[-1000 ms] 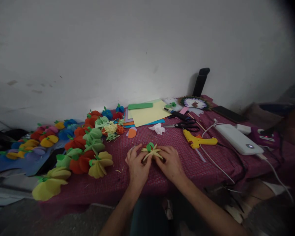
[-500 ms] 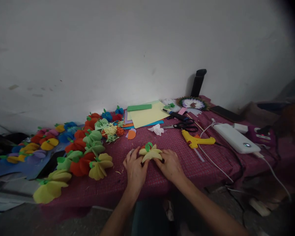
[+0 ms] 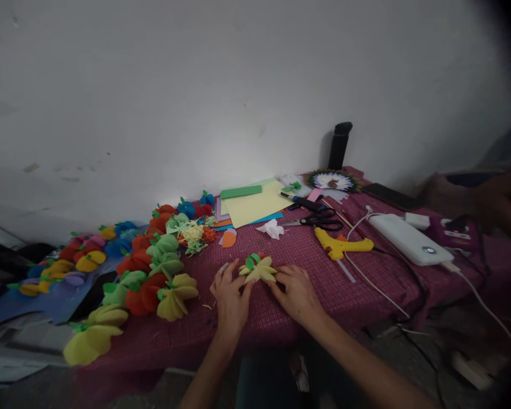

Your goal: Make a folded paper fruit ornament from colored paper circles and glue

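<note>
A small yellow paper flower (image 3: 259,269) with a green leaf on top rests on the maroon checked tablecloth (image 3: 306,250). My left hand (image 3: 230,295) pinches its left side with the fingertips. My right hand (image 3: 296,292) presses its right side, fingers curled against the petals. Both hands lie near the table's front edge. A yellow glue gun (image 3: 340,244) lies just right of my right hand, black scissors (image 3: 319,218) behind it.
Several finished paper flowers (image 3: 153,267) in red, green, yellow and blue spread to the left. Coloured paper sheets (image 3: 251,201) lie at the back by the white wall. A white power bank (image 3: 411,238) with cables, a phone (image 3: 394,196) and a black bottle (image 3: 338,145) are at the right.
The view shifted slightly; my hands stay on the yellow flower, which has been turned and pressed a little between the fingers.
</note>
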The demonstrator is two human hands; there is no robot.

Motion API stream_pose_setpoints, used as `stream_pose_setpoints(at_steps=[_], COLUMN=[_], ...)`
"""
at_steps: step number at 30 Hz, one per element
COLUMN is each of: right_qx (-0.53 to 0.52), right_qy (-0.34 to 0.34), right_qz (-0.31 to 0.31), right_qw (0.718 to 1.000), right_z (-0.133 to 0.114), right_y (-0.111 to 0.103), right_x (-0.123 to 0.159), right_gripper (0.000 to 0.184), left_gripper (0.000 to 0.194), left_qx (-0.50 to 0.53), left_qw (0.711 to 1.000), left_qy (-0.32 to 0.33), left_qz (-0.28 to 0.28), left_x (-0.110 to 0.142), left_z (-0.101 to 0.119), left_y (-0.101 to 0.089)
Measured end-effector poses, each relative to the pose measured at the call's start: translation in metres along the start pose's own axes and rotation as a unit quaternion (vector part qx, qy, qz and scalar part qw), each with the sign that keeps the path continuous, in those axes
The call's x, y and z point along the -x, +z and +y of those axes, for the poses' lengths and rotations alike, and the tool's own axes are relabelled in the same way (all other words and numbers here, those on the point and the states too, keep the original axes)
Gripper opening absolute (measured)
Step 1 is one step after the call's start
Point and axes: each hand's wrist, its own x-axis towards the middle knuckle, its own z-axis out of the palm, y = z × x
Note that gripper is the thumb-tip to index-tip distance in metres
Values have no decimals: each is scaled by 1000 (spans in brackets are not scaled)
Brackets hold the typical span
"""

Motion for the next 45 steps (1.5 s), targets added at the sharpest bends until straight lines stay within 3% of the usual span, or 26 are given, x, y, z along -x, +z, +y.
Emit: stream_pose_setpoints(at_steps=[4, 10, 19, 26, 31, 45], right_qx=[12, 14, 9, 3, 6, 16], right_qy=[2, 2, -2, 18, 17, 22], right_qz=[-2, -6, -1, -22, -22, -31], right_qw=[1000, 1000, 1000, 1000, 1000, 999], right_z=[1, -1, -2, -3, -3, -3], right_y=[2, 1, -1, 0, -1, -2], right_x=[0, 0, 0, -1, 0, 0], right_gripper=[16, 16, 17, 18, 18, 18], left_gripper=[9, 6, 16, 17, 14, 33], left_qx=[20, 29, 13, 1, -18, -133], left_qw=[999, 992, 994, 992, 991, 977], left_qy=[8, 0, -42, -32, -6, 84], left_qz=[28, 123, 103, 122, 130, 141], left_x=[4, 3, -9, -4, 0, 16], left_z=[-2, -3, 3, 3, 1, 8], left_y=[-5, -17, -8, -7, -6, -5])
